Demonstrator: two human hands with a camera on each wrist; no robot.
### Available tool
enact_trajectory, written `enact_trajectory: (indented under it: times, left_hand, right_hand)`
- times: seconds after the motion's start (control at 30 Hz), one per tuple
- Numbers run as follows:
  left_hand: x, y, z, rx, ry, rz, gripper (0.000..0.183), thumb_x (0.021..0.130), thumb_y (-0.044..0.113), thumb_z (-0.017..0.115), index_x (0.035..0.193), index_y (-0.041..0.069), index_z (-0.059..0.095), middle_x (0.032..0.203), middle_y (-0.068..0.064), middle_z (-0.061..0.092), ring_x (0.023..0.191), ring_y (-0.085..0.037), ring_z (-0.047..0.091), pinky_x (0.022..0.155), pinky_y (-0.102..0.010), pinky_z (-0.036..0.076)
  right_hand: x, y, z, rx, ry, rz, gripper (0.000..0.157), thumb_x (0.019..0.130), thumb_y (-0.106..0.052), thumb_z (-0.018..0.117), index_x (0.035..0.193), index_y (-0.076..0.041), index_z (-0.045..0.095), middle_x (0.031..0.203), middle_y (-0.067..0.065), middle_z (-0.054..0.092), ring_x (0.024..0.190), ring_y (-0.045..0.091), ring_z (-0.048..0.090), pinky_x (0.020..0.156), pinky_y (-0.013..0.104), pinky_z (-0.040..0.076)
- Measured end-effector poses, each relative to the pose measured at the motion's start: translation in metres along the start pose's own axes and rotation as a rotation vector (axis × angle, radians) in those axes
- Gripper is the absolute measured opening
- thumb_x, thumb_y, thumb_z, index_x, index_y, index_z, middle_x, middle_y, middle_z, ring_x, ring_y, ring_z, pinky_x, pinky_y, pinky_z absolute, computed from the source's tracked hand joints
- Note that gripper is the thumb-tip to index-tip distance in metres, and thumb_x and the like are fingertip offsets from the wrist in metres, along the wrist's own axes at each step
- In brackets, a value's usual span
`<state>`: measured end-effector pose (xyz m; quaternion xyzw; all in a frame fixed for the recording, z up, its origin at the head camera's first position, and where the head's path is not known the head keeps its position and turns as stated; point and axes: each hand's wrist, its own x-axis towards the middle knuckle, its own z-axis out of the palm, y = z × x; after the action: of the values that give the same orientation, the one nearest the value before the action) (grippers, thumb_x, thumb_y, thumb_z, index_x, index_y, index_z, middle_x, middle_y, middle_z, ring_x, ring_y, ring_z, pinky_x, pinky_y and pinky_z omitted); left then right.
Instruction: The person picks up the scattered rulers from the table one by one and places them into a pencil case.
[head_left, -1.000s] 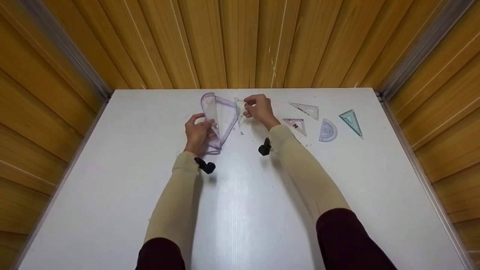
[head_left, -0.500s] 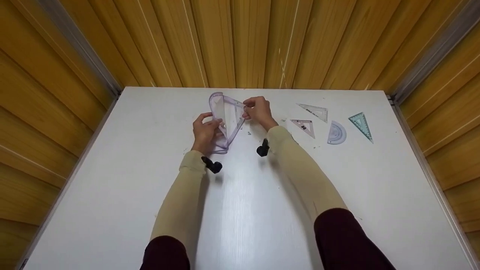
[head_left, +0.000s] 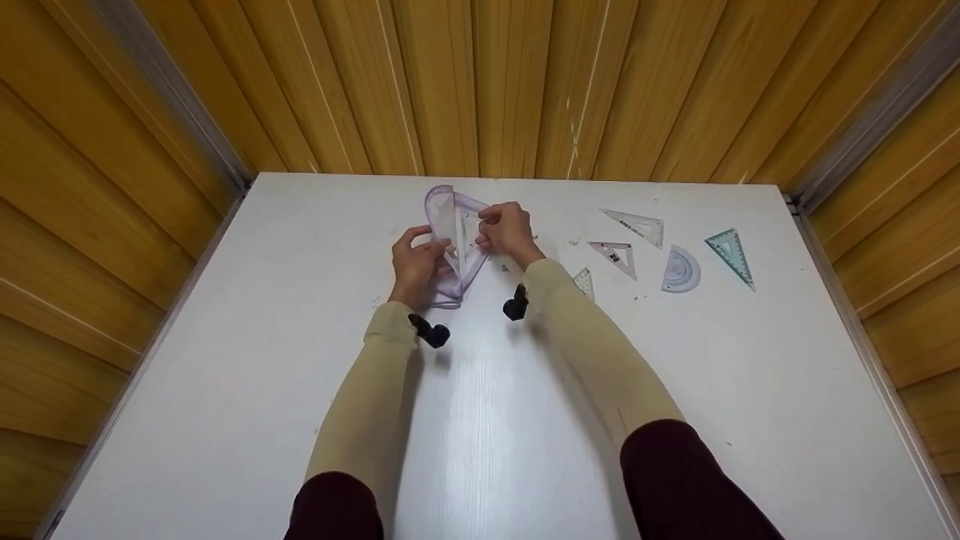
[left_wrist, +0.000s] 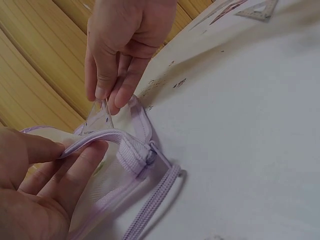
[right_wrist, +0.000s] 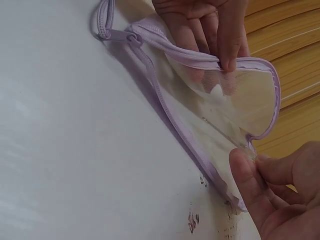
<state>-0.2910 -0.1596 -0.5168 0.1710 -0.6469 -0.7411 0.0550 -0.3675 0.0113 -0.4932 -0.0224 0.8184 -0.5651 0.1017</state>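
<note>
A see-through mesh zip pouch (head_left: 448, 288) with lilac trim stands gaping at the back middle of the table. My left hand (head_left: 415, 266) pinches one edge of its mouth between thumb and fingers, plain in the left wrist view. A clear set square (left_wrist: 98, 120) is pinched by the thumb and fingertips of my right hand (head_left: 508, 231). Its lower part lies within the pouch's mouth, between the two zip edges. The zip pull (right_wrist: 122, 36) hangs at the pouch's near end.
To the right on the white table (head_left: 675, 390) lie a clear set square (head_left: 637, 225), a pinkish one (head_left: 616, 257), a teal one (head_left: 731, 257) and a protractor (head_left: 681, 270). A small set square (head_left: 583, 283) shows beside my right sleeve. A wood-panelled wall (head_left: 510, 90) stands behind.
My right hand has moved left, bringing the clear set square from beside the pouch into its mouth. The left hand keeps its hold. The head view has shifted slightly.
</note>
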Motion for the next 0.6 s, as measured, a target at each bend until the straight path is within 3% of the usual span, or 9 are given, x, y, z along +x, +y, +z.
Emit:
enact_trajectory:
  times: [0.6]
  left_hand:
    - [0.0008,-0.0028,0.0005,-0.07,-0.013,0.01,0.047,0.094,-0.001,0.071,0.138,-0.002,0.054,0.11,-0.029,0.071,0.082,-0.028,0.074,0.059,-0.033,0.061]
  right_hand:
    - [0.002,0.0044,0.0105,0.025,-0.03,0.016,0.029,0.095,0.007,0.066,0.124,0.003,0.07,0.103,0.015,0.071,0.079,0.027,0.076,0.07,0.036,0.063]
